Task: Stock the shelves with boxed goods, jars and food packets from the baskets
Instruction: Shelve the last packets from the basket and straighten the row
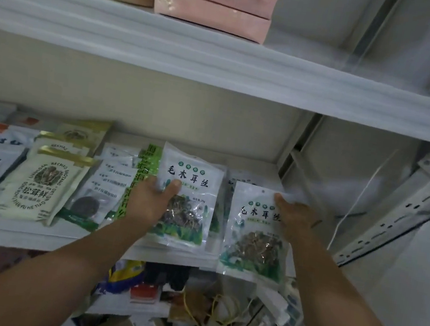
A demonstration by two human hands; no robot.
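Clear and white plastic film, green print. Item: two matching food packets, flat. Each has a bold black four-character title on a white band. A window below it shows dark, tangled dried shreds over a green leaf pattern. Glossy, thin and limp, so likely to slide on its neighbours.

Location, taken from the cream pouch with the gold top, lying on the lower shelf:
- The left packet is well to the right of the pouch, past a green-lettered packet, and seems to lie on other packets.
- The right packet is farther right again, just beside the first. Its bottom edge overhangs the shelf's front lip.

Grip:
- The left hand pinches the left packet by its left edge, thumb on the face and fingers behind.
- The right hand holds the right packet at its upper right corner, thumb on the face. The fingers are blurred.

Step in hand, as judged: setting both packets into the row to the right of the pouch. To do it well:
- Lay each packet flat, title up and facing out as the pouch does.
- Push the right packet back until no edge overhangs the lip.
- Square the two side by side, or stack them as one product.
- Let go only once each rests fully on the shelf.

Also present: pink boxes on the shelf above the pouch.
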